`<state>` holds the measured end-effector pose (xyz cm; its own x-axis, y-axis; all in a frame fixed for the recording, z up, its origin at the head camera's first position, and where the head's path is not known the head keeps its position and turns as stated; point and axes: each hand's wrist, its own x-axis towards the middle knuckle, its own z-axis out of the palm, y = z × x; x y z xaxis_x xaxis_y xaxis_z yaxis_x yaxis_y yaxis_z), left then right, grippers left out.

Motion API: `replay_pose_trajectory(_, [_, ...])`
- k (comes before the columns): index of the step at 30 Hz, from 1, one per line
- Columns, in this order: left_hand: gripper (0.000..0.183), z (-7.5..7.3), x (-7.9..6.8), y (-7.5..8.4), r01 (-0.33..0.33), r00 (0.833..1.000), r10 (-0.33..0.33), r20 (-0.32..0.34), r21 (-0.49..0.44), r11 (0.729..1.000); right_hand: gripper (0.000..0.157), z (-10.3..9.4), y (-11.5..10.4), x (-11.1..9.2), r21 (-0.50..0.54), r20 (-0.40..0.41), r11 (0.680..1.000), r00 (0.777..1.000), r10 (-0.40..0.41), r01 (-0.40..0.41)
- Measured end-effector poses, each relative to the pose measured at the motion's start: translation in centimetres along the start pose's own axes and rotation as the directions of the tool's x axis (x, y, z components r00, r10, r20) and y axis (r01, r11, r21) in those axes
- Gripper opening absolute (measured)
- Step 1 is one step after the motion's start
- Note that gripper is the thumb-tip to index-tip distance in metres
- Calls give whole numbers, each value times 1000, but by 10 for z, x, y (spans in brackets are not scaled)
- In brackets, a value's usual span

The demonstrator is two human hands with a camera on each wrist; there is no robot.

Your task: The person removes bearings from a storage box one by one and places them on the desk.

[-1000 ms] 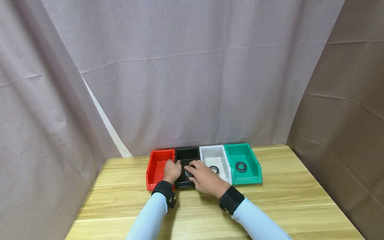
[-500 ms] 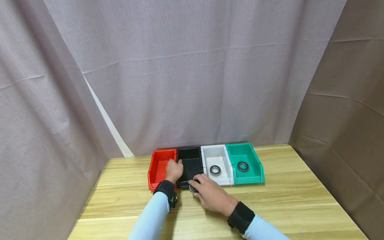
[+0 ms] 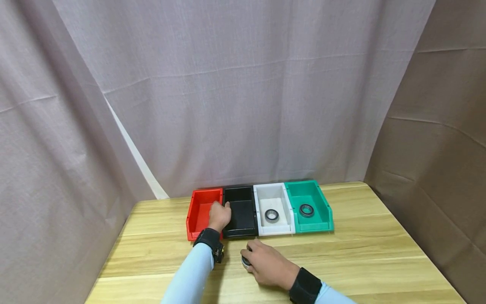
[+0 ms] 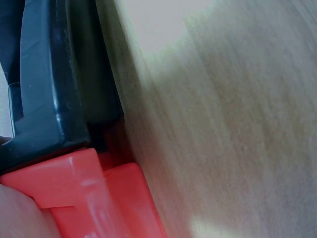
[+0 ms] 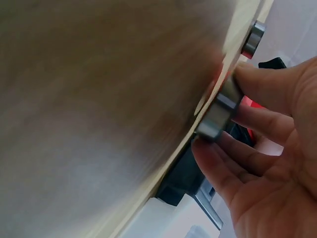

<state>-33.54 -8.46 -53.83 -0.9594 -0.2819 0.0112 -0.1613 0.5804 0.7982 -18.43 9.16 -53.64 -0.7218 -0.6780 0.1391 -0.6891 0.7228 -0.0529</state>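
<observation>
A ball bearing [image 3: 245, 261] is pinched between the thumb and fingers of my right hand [image 3: 271, 265], low over the table in front of the bins. The right wrist view shows the bearing's metal rim [image 5: 218, 116] edge-on, with fingertips at both sides. My left hand [image 3: 219, 216] grips the adjoining walls of the red bin [image 3: 193, 219] and the black bin [image 3: 240, 233]. Its fingers dip into the red bin while the thumb lies on the black bin's side. In the left wrist view, part of a finger [image 4: 22, 213] shows against the red plastic.
Right of the black bin stand a white bin [image 3: 265, 196] and a green bin [image 3: 303, 190], each with one bearing inside. All the bins form a row along the back of the wooden table [image 3: 360, 253]. Grey curtains [image 3: 243, 105] hang behind.
My right hand has lifted the bearing out of the black bin and brought it toward me, over the table in front. My left hand has kept its place on the bin walls.
</observation>
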Motion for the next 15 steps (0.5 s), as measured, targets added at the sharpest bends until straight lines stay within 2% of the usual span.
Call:
replay_pose_trajectory(7, [35, -1, -3, 3, -2, 1000, 2, -1, 28, 1000, 30, 0, -3, 1, 24, 53, 1000, 999, 12, -14])
replay_pose_trajectory(12, [35, -2, -4, 3, -11, 1000, 11, -1, 2, 1000, 30, 1, -9, 3, 4, 29, 1000, 999, 21, -22])
replay_pose_trajectory(15, [36, 3, 1, -4, -25, 1000, 24, -20, -25, 999, 30, -1, -16, 6, 0, 18, 1000, 999, 27, -27])
